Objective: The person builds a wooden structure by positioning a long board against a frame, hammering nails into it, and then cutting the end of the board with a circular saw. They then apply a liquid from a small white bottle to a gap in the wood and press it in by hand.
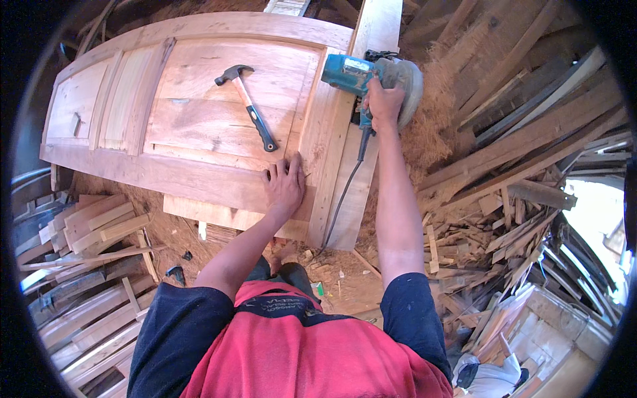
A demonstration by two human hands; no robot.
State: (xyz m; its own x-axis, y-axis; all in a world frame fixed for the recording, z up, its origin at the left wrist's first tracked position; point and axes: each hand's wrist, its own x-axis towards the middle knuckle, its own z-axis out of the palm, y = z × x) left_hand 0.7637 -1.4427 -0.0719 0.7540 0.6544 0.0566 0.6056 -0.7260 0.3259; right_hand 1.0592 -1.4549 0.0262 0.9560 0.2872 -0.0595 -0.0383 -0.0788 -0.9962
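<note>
A panelled wooden door point(219, 178) lies flat in front of me. My right hand point(385, 105) is wrapped around the handle of a teal circular saw point(350, 73), which rests at the door's right end, over a pale board point(353, 192). Its round guard hides the blade. From the handle a dark cord point(346, 196) runs back toward me. My left hand point(285, 184) presses on the near rail of the door, fingers spread, holding nothing. A claw hammer point(248, 106) with a dark grip lies on the large panel, beyond my left hand.
Long planks point(524, 139) lean and pile up on the right. Stacked boards point(99, 222) fill the left side. Sawdust point(431, 126) and wood scraps point(471, 245) cover the ground around the door. A pale framed panel point(547, 325) stands at the lower right.
</note>
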